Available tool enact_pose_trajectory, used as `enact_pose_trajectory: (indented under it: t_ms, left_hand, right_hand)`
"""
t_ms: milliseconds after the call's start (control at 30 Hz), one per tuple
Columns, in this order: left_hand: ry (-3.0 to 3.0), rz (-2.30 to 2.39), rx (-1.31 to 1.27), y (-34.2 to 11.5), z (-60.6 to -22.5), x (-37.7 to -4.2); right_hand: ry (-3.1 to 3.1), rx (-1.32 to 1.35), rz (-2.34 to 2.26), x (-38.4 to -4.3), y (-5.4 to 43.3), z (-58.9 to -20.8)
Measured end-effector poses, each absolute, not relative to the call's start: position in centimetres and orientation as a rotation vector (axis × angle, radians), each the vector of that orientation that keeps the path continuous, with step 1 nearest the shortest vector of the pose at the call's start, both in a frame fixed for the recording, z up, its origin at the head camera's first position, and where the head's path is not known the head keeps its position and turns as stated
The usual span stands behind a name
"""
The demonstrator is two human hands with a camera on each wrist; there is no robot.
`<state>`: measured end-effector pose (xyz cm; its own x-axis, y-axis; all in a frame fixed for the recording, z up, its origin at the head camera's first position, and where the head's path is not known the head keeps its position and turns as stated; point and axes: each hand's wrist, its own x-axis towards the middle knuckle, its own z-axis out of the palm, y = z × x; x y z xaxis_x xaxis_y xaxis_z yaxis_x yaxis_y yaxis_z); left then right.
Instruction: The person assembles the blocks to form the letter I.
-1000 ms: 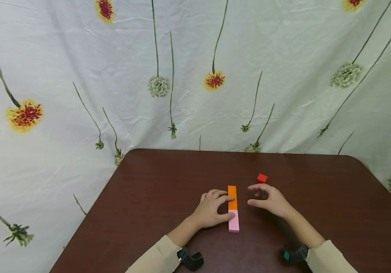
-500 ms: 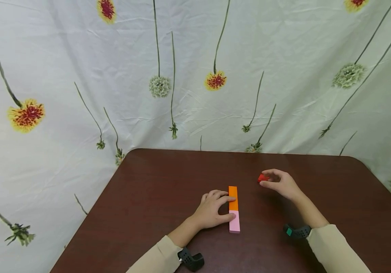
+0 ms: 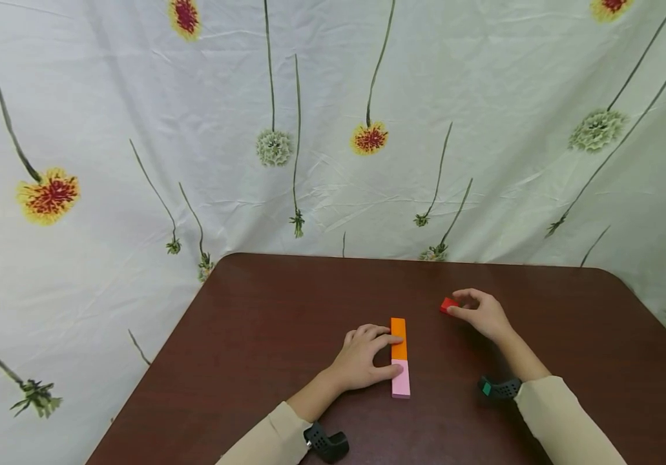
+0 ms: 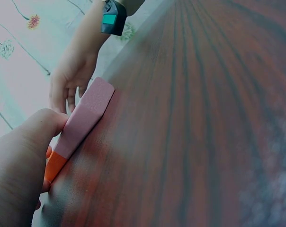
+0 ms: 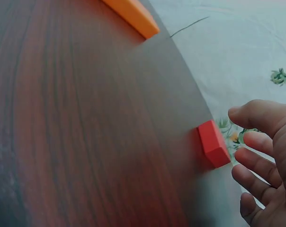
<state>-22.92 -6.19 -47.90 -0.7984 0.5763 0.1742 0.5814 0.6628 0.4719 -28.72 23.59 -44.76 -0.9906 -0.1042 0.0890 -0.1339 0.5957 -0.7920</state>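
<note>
An orange block (image 3: 398,339) and a pink block (image 3: 400,378) lie end to end in one line on the dark brown table. My left hand (image 3: 358,361) rests at their left side, thumb on the pink block and index finger on the orange one. In the left wrist view the thumb (image 4: 55,120) touches the pink block's upper edge. Farther back on the right is a small red block (image 3: 447,305). Beside it hovers my right hand (image 3: 484,315), thumb and fingers spread. The right wrist view shows the red block (image 5: 213,144) in front of the fingertips, with a gap between.
The table (image 3: 286,290) has rounded far corners. Behind it hangs a pale cloth (image 3: 222,97) printed with flowers. Dark bands (image 3: 327,444) circle both wrists below cream sleeves.
My right hand has moved away from the orange block, back and to the right, to the red block. The left hand stays on the pink and orange blocks.
</note>
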Motion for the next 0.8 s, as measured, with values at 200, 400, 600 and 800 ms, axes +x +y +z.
enact_pose_trajectory:
  t_ms: [200,400,600,800]
  left_hand:
    - [-2.869,-0.811,-0.984,-6.1,-47.9,-22.9]
    - [-2.873,-0.815,-0.988,-6.1,-48.0,-22.9]
    - [-2.866,-0.815,-0.997,-6.1,-47.9,-22.8]
    - [-2.858,-0.812,-0.993,-6.2,-47.9,-22.8]
  right_hand:
    - [-2.803,0.148,1.309,-29.1,23.6,-45.8]
    - [-2.798,0.11,1.264,-29.0,23.4,-46.5]
    - [-2.759,0.101,1.223,-28.8,23.4,-47.2]
    - [-2.716,0.102,1.224,-28.8,23.5,-47.6]
